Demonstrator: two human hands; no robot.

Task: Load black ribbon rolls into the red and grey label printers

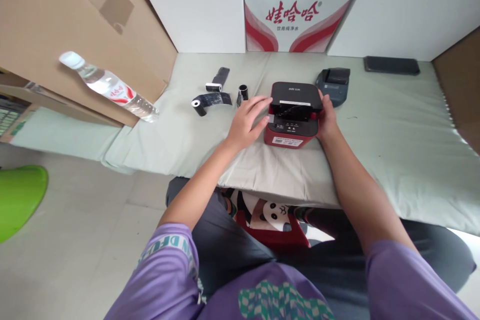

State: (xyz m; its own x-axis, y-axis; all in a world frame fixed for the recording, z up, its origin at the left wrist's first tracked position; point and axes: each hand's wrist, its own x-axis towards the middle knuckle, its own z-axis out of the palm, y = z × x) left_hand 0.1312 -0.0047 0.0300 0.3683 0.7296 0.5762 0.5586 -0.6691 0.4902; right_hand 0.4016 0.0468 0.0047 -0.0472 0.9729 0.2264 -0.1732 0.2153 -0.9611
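A small red and black printer (pixel 294 114) stands on the pale cloth-covered table (pixel 393 150) in front of me. My left hand (pixel 246 121) rests against its left side with fingers spread, fingertips at the lid's edge. Around the printer's right side wraps my right hand (pixel 327 119), holding it steady. Three black paper rolls lie to the left: one partly unrolled (pixel 210 102), one further back (pixel 217 80), and a small one standing (pixel 242 94) near my left fingertips.
A grey-blue device (pixel 333 85) sits behind the printer, and a dark phone (pixel 391 65) lies at the back right. A water bottle (pixel 108 87) leans on cardboard (pixel 56 20) at left. White cartons (pixel 296 15) line the back. A green stool (pixel 18 200) stands on the floor.
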